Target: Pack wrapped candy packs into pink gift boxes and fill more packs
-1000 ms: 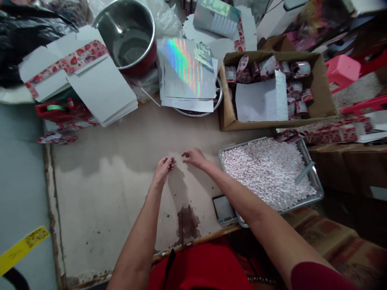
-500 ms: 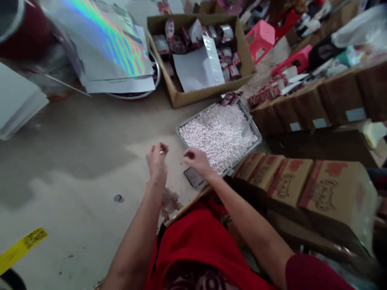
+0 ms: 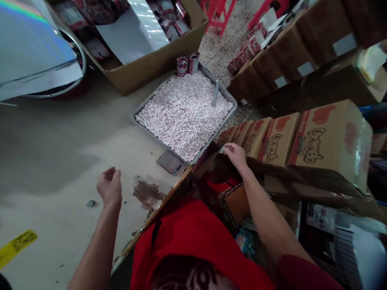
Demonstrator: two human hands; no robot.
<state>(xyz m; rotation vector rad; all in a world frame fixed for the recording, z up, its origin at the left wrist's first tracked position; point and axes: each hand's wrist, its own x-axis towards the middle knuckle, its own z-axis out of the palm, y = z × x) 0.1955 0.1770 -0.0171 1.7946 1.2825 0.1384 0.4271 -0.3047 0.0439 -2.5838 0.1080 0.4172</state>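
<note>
My left hand hovers over the pale table, its fingers curled in toward the thumb; whatever lies inside them is hidden. To the left of its wrist is a small grey round cap. My right hand is past the table edge, beside the row of cartons, with thumb and fingers pinched together. A small whitish patch shows at those fingertips, too blurred to name. Between and beyond the hands, a grey tray holds a heap of small pale pink pellets. A metal scoop handle sticks up from the heap.
Two printed cans stand at the tray's far corner. A small digital scale sits by its near corner. An open carton of wrapped cans is behind, with paper sheets to its left. Printed cartons line the right.
My hands have moved apart: the left toward the lower left, the right out past the table edge toward the cartons. The view has shifted, and the two cans by the tray show upright.
</note>
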